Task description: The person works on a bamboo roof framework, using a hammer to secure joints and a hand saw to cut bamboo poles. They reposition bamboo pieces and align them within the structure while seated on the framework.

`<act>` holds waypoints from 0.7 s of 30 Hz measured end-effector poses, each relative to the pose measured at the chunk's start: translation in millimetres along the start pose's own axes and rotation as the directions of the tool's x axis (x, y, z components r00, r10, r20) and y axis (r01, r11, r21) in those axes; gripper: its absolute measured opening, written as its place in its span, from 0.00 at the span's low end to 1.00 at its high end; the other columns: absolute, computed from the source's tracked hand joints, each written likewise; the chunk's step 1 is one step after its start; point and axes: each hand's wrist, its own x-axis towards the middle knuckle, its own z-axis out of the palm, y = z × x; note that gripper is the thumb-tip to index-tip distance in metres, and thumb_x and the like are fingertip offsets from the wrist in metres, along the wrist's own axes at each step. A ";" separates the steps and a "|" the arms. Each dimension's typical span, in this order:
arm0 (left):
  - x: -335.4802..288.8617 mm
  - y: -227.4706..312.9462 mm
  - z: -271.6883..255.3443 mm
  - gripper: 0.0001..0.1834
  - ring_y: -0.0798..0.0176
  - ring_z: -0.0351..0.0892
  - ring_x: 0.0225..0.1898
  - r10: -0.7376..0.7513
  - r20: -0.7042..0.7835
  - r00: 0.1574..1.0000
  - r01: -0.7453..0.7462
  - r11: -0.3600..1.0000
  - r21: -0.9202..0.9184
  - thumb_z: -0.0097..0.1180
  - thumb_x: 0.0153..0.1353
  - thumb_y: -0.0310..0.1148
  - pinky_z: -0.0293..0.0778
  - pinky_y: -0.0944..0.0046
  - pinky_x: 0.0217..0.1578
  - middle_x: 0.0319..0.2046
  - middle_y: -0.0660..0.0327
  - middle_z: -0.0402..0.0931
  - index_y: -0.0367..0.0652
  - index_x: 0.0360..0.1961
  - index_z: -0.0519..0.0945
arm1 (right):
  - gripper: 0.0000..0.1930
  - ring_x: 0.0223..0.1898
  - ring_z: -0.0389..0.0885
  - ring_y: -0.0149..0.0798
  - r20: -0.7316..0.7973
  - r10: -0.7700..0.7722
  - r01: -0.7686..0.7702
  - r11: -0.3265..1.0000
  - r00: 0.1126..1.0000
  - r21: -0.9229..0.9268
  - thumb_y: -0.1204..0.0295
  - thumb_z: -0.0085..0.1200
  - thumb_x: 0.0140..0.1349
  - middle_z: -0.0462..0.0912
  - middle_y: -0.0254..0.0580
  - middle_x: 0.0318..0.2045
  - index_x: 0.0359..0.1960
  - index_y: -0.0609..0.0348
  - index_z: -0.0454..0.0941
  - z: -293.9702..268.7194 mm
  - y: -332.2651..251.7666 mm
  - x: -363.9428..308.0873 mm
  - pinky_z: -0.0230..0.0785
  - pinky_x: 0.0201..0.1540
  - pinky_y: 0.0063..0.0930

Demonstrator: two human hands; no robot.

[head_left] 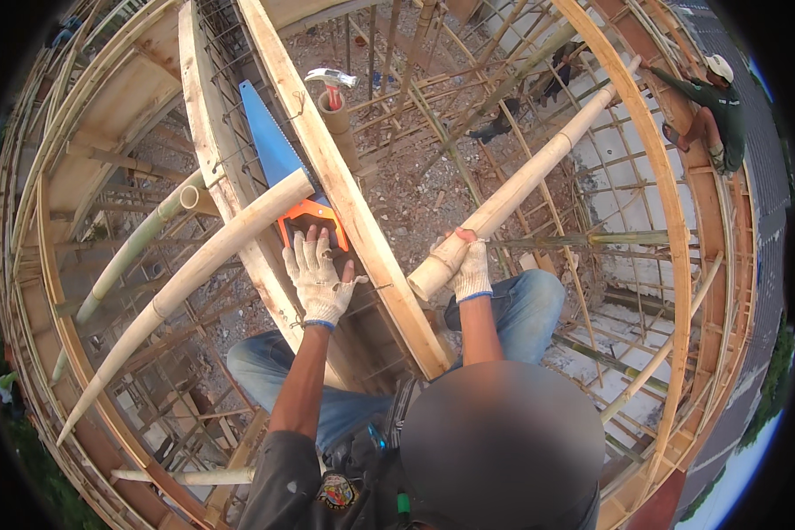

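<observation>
My right hand (pixel 471 267), in a white knit glove with bare fingertips, wraps round the near end of a long bamboo pole (pixel 526 181). The pole slants up to the right, toward a co-worker. My left hand (pixel 316 281), gloved the same way, has its fingers spread over the orange handle of a handsaw (pixel 269 137); whether they touch it I cannot tell. The saw's blue blade points away from me between two timber beams. Across the saw, near its handle, lies the end of another bamboo pole (pixel 216 234), which runs down to the left.
A claw hammer (pixel 332 81) stands head up in an upright bamboo tube (pixel 336 124). Timber beams (pixel 353 199) flank a deep form with rebar inside. Far below are rubble and bamboo props. A co-worker (pixel 717 110) sits on the formwork edge (pixel 654 40), an arm reaching toward the pole's far end.
</observation>
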 end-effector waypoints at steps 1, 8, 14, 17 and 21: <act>1.1 0.6 -2.3 0.43 0.41 0.56 0.78 0.007 -0.068 0.998 -0.009 1.000 -0.023 0.67 0.58 0.43 0.43 0.36 0.79 0.74 0.51 0.65 0.42 0.73 0.68 | 0.16 0.31 0.84 0.47 -0.021 -0.051 0.051 0.999 0.998 0.000 0.62 0.65 0.56 0.81 0.43 0.32 0.40 0.58 0.77 25.0 7.6 7.7 0.85 0.39 0.47; 102.4 18.6 -29.2 0.38 0.44 0.70 0.67 -0.103 -0.208 0.973 0.037 0.953 -0.302 0.67 0.55 0.33 0.62 0.42 0.69 0.65 0.53 0.72 0.47 0.70 0.73 | 0.14 0.34 0.83 0.45 0.069 -0.057 0.056 0.998 0.996 0.024 0.63 0.65 0.57 0.81 0.41 0.33 0.39 0.56 0.78 120.8 33.2 72.7 0.80 0.43 0.41; 297.5 21.2 -59.1 0.44 0.46 0.74 0.65 0.327 -0.180 0.928 -0.276 0.926 0.256 0.74 0.49 0.46 0.71 0.45 0.64 0.65 0.54 0.74 0.57 0.70 0.73 | 0.14 0.33 0.83 0.44 -0.011 -0.126 0.126 0.992 0.992 0.004 0.61 0.66 0.58 0.81 0.40 0.33 0.37 0.55 0.78 148.4 60.7 66.3 0.80 0.41 0.41; 348.2 20.6 -65.8 0.32 0.45 0.83 0.55 0.200 0.176 0.964 -0.234 0.951 0.204 0.72 0.53 0.50 0.78 0.45 0.53 0.56 0.52 0.82 0.52 0.58 0.80 | 0.13 0.34 0.83 0.44 -0.034 -0.064 0.062 0.995 0.997 -0.075 0.62 0.66 0.59 0.82 0.40 0.34 0.37 0.55 0.78 145.8 58.4 67.5 0.80 0.42 0.40; 358.5 15.2 -75.7 0.25 0.43 0.86 0.49 0.268 0.008 0.963 -0.268 0.963 0.036 0.68 0.57 0.51 0.81 0.45 0.48 0.42 0.50 0.87 0.48 0.51 0.83 | 0.15 0.36 0.83 0.43 -0.043 -0.087 0.085 0.995 0.995 -0.052 0.61 0.67 0.59 0.82 0.39 0.34 0.39 0.57 0.80 155.0 53.9 62.6 0.79 0.44 0.38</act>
